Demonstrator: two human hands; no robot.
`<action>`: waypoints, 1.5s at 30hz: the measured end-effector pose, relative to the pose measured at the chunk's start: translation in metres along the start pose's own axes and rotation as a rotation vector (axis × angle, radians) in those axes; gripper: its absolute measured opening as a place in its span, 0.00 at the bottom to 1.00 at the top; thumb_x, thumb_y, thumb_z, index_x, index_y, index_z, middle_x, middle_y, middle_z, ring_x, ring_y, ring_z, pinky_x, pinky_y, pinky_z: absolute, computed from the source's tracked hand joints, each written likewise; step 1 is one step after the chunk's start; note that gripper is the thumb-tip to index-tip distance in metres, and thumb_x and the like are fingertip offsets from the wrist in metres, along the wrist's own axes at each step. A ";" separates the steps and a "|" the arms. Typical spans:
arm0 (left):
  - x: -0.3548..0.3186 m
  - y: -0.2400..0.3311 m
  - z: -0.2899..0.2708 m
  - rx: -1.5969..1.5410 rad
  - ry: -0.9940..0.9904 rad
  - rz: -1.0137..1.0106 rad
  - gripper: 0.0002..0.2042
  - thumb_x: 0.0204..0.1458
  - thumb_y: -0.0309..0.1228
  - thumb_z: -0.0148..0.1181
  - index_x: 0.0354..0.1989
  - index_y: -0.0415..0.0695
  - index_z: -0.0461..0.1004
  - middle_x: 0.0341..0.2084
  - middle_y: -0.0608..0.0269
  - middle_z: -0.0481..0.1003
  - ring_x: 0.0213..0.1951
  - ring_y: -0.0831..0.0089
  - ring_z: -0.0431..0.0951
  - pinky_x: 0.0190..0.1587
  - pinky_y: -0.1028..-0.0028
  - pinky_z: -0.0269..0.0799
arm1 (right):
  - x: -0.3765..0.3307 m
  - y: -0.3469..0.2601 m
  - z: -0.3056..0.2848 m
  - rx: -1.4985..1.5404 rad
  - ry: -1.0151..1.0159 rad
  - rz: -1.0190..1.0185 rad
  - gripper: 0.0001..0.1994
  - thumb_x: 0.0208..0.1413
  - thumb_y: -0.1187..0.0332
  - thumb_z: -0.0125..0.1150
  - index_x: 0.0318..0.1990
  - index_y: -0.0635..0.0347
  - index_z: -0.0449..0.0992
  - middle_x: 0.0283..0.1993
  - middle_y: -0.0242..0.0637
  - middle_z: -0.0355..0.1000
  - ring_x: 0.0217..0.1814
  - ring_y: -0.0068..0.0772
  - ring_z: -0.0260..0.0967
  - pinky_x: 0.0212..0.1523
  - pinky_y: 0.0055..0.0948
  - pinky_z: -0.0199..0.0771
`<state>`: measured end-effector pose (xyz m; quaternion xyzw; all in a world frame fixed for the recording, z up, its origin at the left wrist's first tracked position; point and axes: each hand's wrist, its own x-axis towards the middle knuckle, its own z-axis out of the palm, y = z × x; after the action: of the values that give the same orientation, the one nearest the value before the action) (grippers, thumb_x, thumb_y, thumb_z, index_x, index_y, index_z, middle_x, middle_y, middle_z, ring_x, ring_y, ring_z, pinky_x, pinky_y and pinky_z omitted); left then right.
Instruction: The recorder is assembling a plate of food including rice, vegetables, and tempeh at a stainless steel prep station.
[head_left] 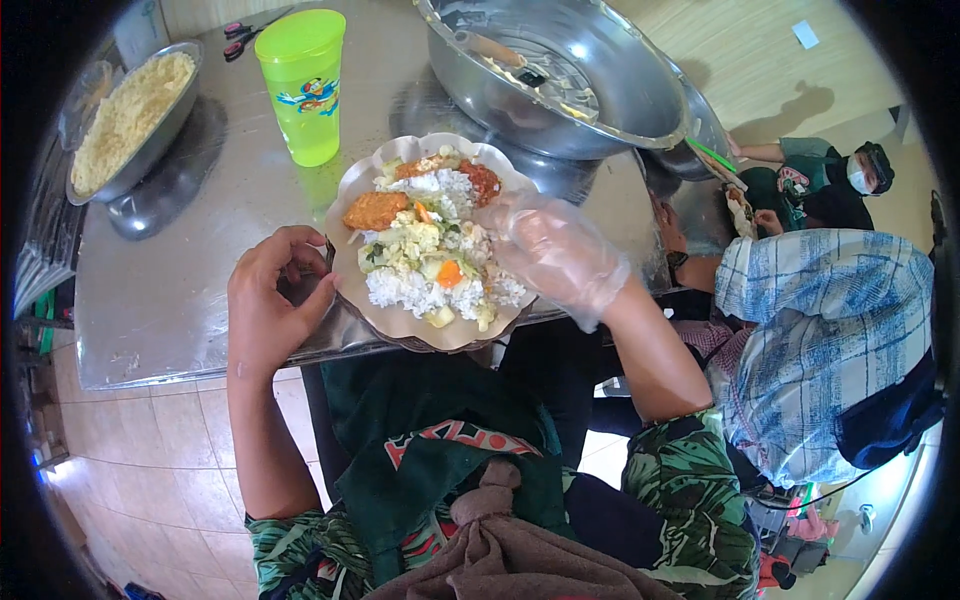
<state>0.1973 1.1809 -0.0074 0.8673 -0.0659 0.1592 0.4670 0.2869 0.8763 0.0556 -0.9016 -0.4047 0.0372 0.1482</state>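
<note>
A plate lined with scalloped brown paper (pixel 400 322) sits near the table's front edge. On it are white rice (pixel 400 290), chopped vegetables, an orange-brown fried piece (pixel 375 210) and a dab of red chili paste (pixel 481 184). My left hand (pixel 275 295) is bare and grips the plate's left rim with bent fingers and thumb. A clear plastic glove covers my right hand (pixel 555 250), which reaches in over the plate's right side. Its fingers are gathered against the rice; whatever lies between them is hidden.
Behind the plate stands a lime-green cup (pixel 308 120). A large metal basin (pixel 560 125) with a wooden-handled tool is at the back right. Far left is a metal bowl of pale yellow crumbly food (pixel 135 115); scissors (pixel 240 40) lie nearby. People sit close on the right.
</note>
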 end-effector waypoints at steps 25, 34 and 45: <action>0.002 0.002 0.000 -0.032 -0.050 -0.031 0.16 0.44 0.17 0.67 0.41 0.39 0.72 0.28 0.64 0.77 0.29 0.81 0.77 0.31 0.80 0.72 | 0.012 -0.001 0.001 -0.091 -0.127 0.133 0.21 0.45 0.70 0.65 0.51 0.62 0.77 0.47 0.50 0.75 0.54 0.53 0.70 0.55 0.43 0.71; 0.002 -0.002 0.001 -0.005 -0.063 -0.029 0.16 0.44 0.17 0.67 0.42 0.39 0.72 0.27 0.65 0.77 0.28 0.82 0.76 0.31 0.80 0.71 | 0.005 0.006 -0.017 0.160 0.035 -0.010 0.17 0.47 0.72 0.58 0.46 0.65 0.77 0.44 0.51 0.76 0.47 0.53 0.74 0.52 0.40 0.72; 0.002 0.000 -0.001 -0.024 -0.069 -0.048 0.16 0.44 0.17 0.68 0.42 0.39 0.72 0.27 0.65 0.76 0.28 0.82 0.75 0.31 0.81 0.70 | 0.011 0.003 -0.027 0.075 -0.026 0.134 0.15 0.50 0.72 0.54 0.45 0.69 0.76 0.43 0.56 0.75 0.47 0.57 0.73 0.52 0.42 0.72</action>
<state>0.1988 1.1821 -0.0061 0.8679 -0.0628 0.1171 0.4786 0.3017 0.8765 0.0808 -0.9199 -0.3437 0.0741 0.1735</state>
